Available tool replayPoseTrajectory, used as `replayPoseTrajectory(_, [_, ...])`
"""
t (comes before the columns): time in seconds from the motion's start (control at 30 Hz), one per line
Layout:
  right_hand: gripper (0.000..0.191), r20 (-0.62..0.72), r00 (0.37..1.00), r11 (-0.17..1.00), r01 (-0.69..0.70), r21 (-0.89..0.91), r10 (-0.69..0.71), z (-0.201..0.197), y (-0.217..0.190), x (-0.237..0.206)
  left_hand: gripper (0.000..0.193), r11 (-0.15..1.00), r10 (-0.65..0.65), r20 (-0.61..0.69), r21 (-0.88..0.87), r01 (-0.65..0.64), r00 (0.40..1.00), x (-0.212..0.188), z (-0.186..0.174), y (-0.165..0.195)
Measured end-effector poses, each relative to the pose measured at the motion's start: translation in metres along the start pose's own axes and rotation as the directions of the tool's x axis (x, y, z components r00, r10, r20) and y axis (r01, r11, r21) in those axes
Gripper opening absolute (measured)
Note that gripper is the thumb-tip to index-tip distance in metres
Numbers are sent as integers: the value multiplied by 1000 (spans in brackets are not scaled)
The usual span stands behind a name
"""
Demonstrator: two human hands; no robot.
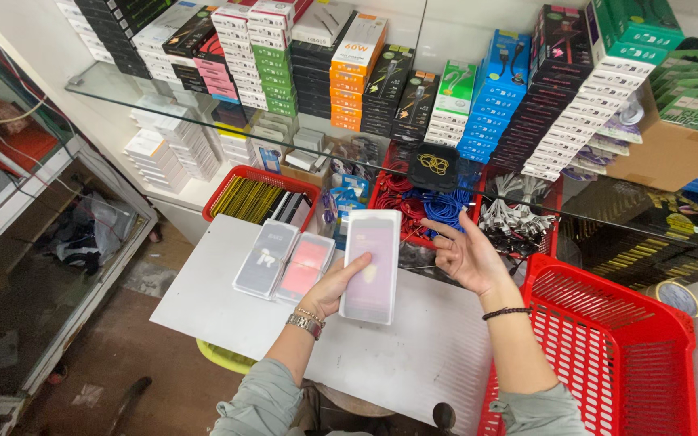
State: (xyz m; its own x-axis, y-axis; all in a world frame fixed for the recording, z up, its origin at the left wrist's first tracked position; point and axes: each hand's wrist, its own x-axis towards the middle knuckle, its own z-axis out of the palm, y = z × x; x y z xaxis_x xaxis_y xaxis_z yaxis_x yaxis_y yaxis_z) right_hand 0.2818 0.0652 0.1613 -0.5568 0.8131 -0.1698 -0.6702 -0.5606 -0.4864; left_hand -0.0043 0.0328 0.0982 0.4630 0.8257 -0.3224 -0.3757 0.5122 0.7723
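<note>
My left hand (334, 288) grips a flat white package (372, 265) with a purple panel, holding it upright above a grey board (414, 355). My right hand (470, 257) hovers just to the right of the package, palm up, fingers spread, holding nothing. Two more flat packages lie on the board to the left: a grey one (266, 258) and a pink one (304, 267), side by side. A watch and a bead bracelet sit on my left wrist, a dark band on my right.
A large red plastic basket (607, 355) stands at the right. Red baskets (254, 196) of cables sit behind the board. Glass shelves (115, 90) carry stacks of boxed accessories. A glass cabinet (58, 266) stands at the left.
</note>
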Motion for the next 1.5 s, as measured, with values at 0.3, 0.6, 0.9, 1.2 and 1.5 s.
replayPoseTrajectory(0.3, [58, -13, 935, 140, -67, -988, 353, 76, 50, 7, 48, 868, -25, 238, 486, -97, 971, 41, -8, -32])
replayPoseTrajectory(0.6, [47, -197, 936, 531, -12, -847, -293, -41, 61, -3, 67, 987, 32, -128, 159, -11, 991, 6, -1, -15])
replayPoseTrajectory(0.9, [56, -528, 837, 790, -227, -569, -140, -38, 147, 17, 73, 914, 85, -175, 405, -7, 981, 18, -23, -37])
replayPoseTrajectory(1.2, [60, -617, 768, 834, -219, -506, -173, -13, 198, 81, 47, 439, 576, -470, 868, 231, 669, -6, -99, -1])
replayPoseTrajectory(1.5, [75, -527, 813, 594, -302, -745, -247, 37, 226, 150, 55, 263, 365, -546, 837, 480, 754, -30, -140, 18])
